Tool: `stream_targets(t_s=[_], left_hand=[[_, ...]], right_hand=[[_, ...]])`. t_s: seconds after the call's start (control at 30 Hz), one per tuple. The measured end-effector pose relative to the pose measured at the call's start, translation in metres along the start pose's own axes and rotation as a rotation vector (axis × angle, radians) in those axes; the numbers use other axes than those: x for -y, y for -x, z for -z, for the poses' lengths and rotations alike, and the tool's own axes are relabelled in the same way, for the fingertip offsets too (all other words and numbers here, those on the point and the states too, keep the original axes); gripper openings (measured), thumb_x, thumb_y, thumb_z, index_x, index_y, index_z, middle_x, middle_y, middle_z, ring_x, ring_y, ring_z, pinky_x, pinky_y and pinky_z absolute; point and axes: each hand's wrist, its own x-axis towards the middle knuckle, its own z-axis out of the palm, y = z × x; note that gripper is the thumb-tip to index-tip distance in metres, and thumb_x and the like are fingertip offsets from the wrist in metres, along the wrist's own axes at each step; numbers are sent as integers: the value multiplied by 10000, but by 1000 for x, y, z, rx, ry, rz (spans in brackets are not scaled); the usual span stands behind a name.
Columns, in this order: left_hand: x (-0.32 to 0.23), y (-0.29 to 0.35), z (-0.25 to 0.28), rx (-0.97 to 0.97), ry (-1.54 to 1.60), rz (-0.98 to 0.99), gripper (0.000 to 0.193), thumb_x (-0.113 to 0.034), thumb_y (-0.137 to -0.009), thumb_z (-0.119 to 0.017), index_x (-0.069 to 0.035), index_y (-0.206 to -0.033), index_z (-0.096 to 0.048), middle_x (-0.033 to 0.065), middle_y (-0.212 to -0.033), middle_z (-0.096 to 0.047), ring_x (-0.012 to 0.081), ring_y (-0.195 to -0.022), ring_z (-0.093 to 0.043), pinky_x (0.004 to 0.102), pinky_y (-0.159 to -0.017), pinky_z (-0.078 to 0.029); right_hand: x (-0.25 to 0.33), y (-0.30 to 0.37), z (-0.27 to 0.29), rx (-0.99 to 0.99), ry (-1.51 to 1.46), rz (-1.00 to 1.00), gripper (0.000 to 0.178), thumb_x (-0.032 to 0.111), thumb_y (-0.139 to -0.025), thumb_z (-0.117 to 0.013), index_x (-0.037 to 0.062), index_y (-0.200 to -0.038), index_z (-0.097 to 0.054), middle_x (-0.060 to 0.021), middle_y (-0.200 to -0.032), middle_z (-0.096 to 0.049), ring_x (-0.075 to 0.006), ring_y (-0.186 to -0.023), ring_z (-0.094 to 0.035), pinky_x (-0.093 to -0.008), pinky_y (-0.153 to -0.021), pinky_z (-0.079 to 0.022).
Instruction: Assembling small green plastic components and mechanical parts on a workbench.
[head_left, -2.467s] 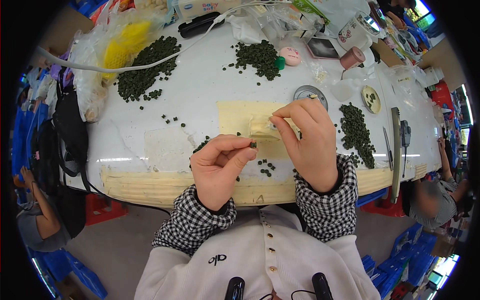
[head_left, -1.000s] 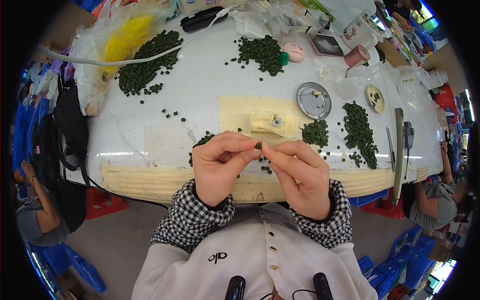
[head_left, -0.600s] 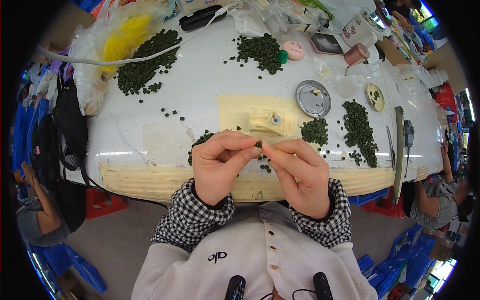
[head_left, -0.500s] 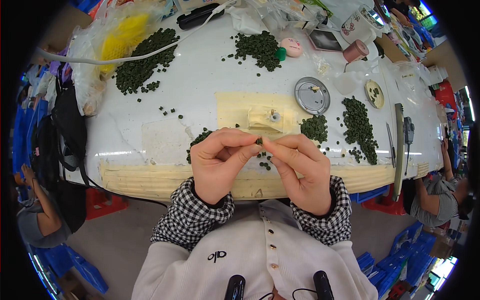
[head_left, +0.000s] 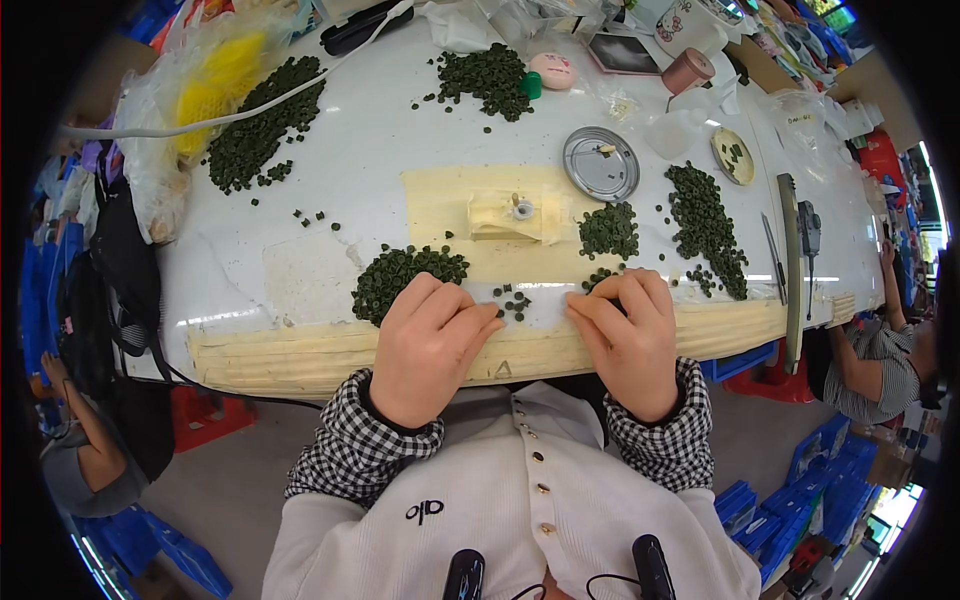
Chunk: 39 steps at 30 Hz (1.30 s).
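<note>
My left hand point(head_left: 428, 350), fingers pinched together, is at the table's near edge, just in front of a pile of small dark green pieces point(head_left: 405, 275). Across from it my right hand point(head_left: 632, 340) also pinches thumb and fingertips, close to another small group of green pieces point(head_left: 601, 277). Anything between either set of fingertips is too small or hidden to make out. Several loose green pieces point(head_left: 514, 304) lie between the hands. Behind them, a block wrapped in yellowish tape point(head_left: 490, 217) with a small metal fitting point(head_left: 523, 210) sits on a taped patch.
More green piles lie at the far left point(head_left: 262, 125), far middle point(head_left: 487, 82) and right point(head_left: 705, 225). A round metal tin lid point(head_left: 600, 165) holds a few bits. Tweezers point(head_left: 774, 258) and a long strip point(head_left: 792, 270) lie at right. A white cable point(head_left: 240, 118) crosses the far left.
My hands, which met fingertip to fingertip around a small green piece, have moved apart and down to the table. The view has shifted slightly.
</note>
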Motion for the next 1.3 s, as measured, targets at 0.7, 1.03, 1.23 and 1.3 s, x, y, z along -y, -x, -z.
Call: stream_targets(t_s=[0.7, 1.03, 1.23, 1.3], left_hand=[[7, 17, 25, 47, -87, 34, 180, -40, -674, -771, -39, -827, -677, 46, -735, -525, 225, -709, -463, 326, -597, -393], [-5, 11, 19, -188, 689, 437, 119, 24, -827, -694, 18, -941, -659, 121, -921, -695, 150, -740, -660, 245, -670, -536], [-2, -3, 6, -142, 1435, 573, 148, -3, -912, -600, 22, -1054, -634, 162, -984, -690, 179, -830, -683, 290, -755, -572], [2, -6, 1, -132, 1565, 536, 162, -21, -926, -586, 22, -1076, -628, 160, -1003, -686, 188, -875, -682, 293, -790, -568]], right_hand=[[14, 6, -7, -202, -353, -115, 144, -59, -745, -714, -9, -833, -611, -121, -783, -633, -273, -687, -616, -318, -602, -488], [31, 5, -11, -111, -816, -383, 148, -63, -800, -684, -30, -944, -675, -115, -858, -700, -170, -744, -677, -253, -697, -527], [35, -18, 0, -52, -795, -195, 179, -78, -798, -673, -16, -965, -689, -119, -895, -707, -179, -802, -684, -257, -725, -529], [38, -30, 6, -68, -745, -115, 187, -84, -792, -672, -14, -965, -690, -120, -900, -707, -192, -816, -685, -263, -728, -529]])
